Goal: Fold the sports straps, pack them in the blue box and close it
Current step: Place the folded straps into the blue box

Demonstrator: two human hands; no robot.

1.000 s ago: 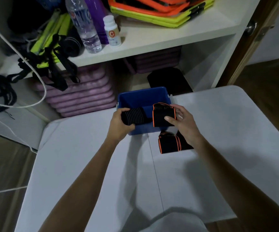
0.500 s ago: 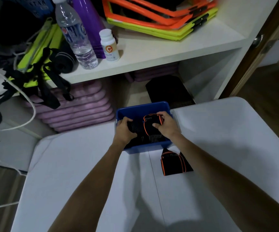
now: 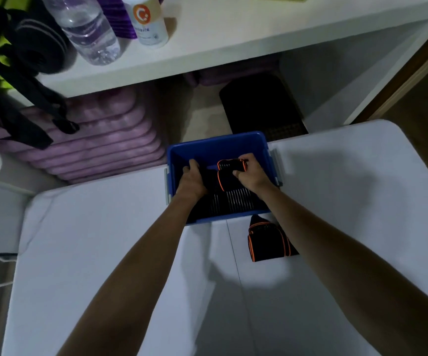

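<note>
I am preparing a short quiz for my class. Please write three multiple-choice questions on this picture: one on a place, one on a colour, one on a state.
1. Where does the folded strap not yet packed lie?
A. on the table beside the box
B. on the shelf
C. on the floor

2. What colour is the box?
A. green
B. blue
C. white

3. What is the right hand doing?
A. resting flat on the table
B. holding a bottle
C. holding a strap inside the box

Answers: 1 A, it lies on the white table against the box's near wall. 2 B, its walls are blue. 3 C, its fingers curl round an orange-edged strap; no lid shows.
</note>
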